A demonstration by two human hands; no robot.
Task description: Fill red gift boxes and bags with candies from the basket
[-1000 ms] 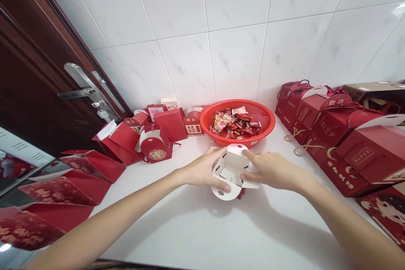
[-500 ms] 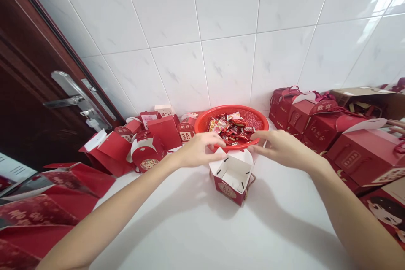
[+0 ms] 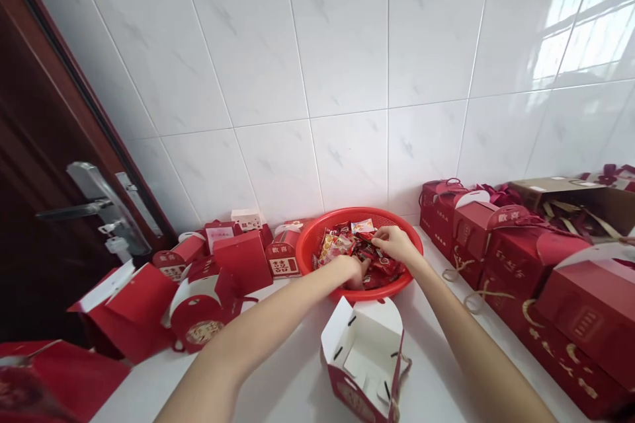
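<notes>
Clearly, wrapped candies in the red basket could be spilled over its rim if scooped roughly by the left hand and right hand, whose grips cannot be discerned.

A basket of packets stands on the table, the wall behind it; left hand and right hand are in it; an unfilled box stands in front; clustered boxes lie left, stacked boxes right.
</notes>
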